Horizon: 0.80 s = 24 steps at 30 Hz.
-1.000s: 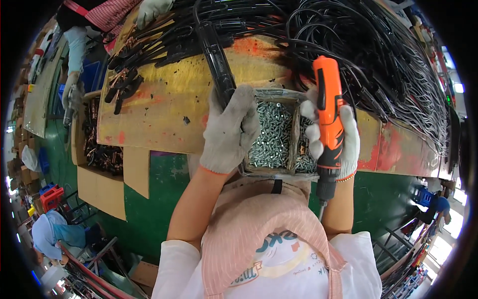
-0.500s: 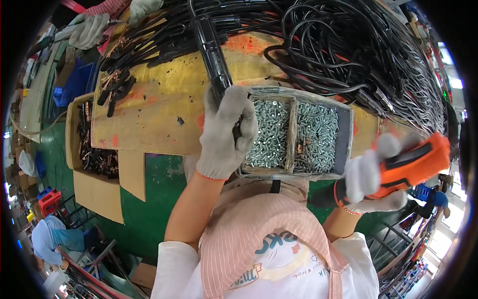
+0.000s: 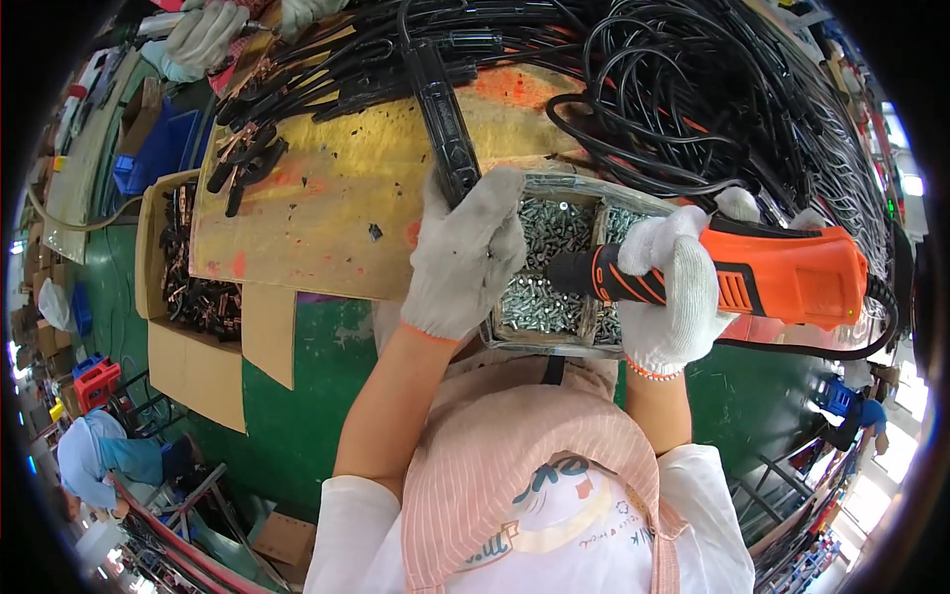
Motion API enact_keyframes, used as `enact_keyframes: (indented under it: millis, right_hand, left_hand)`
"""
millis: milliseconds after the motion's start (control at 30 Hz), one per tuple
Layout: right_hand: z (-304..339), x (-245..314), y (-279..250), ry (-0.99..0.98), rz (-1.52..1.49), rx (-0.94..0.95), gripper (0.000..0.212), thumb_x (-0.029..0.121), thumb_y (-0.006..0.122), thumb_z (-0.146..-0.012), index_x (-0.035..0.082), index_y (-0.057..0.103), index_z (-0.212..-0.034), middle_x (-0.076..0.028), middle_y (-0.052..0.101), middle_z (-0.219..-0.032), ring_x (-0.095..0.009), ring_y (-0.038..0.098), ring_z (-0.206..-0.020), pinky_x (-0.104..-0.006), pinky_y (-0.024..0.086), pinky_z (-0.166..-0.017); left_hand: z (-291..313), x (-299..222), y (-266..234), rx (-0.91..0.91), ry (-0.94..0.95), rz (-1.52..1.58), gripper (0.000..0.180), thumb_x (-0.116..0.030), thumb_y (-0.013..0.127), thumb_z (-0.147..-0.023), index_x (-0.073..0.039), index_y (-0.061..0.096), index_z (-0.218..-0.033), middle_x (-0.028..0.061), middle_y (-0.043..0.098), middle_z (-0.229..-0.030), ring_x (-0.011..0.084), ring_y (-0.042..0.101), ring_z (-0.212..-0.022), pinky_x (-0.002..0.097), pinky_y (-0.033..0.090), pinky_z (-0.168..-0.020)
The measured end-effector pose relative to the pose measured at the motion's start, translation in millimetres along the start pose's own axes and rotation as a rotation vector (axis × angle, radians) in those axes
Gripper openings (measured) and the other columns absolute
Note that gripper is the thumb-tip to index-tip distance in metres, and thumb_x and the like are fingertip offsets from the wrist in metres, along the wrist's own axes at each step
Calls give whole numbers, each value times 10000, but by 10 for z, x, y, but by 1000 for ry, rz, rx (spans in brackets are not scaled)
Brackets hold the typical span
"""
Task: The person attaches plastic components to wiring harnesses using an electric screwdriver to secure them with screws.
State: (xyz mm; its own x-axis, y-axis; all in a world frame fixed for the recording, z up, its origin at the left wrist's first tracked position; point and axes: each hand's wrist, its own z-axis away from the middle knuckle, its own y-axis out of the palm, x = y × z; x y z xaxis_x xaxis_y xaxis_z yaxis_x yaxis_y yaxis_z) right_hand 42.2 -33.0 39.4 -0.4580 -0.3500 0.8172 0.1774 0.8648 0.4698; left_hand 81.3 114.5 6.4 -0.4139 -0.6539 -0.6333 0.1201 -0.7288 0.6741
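My gloved left hand (image 3: 463, 259) is closed round the near end of a black plastic cable part (image 3: 445, 129), whose cable runs off toward the far edge. In my gloved right hand (image 3: 678, 287) is an orange and black power screwdriver (image 3: 782, 272), its black nose pointing left at my left hand. The tool's tip comes close to the left fingers; whether it touches anything there I cannot tell. Beneath both hands stands a two-compartment tray (image 3: 554, 180) of small silvery screws (image 3: 539, 302). The screwdriver hides part of the right compartment.
Tangled black cables (image 3: 653, 109) cover the far right of the table (image 3: 317, 228). A cardboard box (image 3: 153, 257) of copper and black parts stands at the left. Another person's gloved hand (image 3: 206, 38) works at the far left. A blue bin (image 3: 163, 148) sits beyond the box.
My right hand has swung the screwdriver left, from beside the tray to over it, with its nose now near my left hand. The left hand keeps its hold on the cable part.
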Motion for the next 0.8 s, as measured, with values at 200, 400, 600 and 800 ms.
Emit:
enact_keyframes:
  millis: [200, 400, 600, 800]
  right_hand:
    - [-3, -27, 7, -6, 53, -51, 439, -58, 556, -929, 27, 351, -1308, -101, 586, -748, -188, 580, -577, -327, 520, -551]
    - [-109, 231, -113, -75, -119, -50, 746, -104, 551, -894, 276, 264, -1469, -58, 503, -1185, -136, 529, -610, -317, 490, -497]
    - [-348, 598, -238, -103, -297, 46, 427, 115, 635, -909, 107, 431, -1284, 36, 396, -748, -78, 366, -645, -193, 344, -591]
    - [-430, 601, -116, -121, -391, 136, 326, 106, 624, -921, 127, 485, -1215, 38, 457, -752, -80, 407, -652, -204, 402, -621]
  left_hand:
    - [-18, -14, 24, -4, 28, -11, 240, -174, 669, -921, -106, 445, -975, -40, 453, -602, 49, 418, -456, 224, 361, -406]
    - [-29, 36, 99, -90, 45, -70, 209, -158, 660, -921, -105, 465, -972, -43, 449, -595, 46, 417, -449, 225, 382, -416]
    - [74, 285, 56, -144, 70, -116, 402, -465, 495, -1009, -64, 523, -1002, 3, 513, -706, 77, 515, -579, 190, 421, -500]
    - [82, 200, 201, -306, -172, 131, 749, -802, 344, -887, -86, 564, -883, 32, 547, -677, 122, 492, -488, 208, 395, -417]
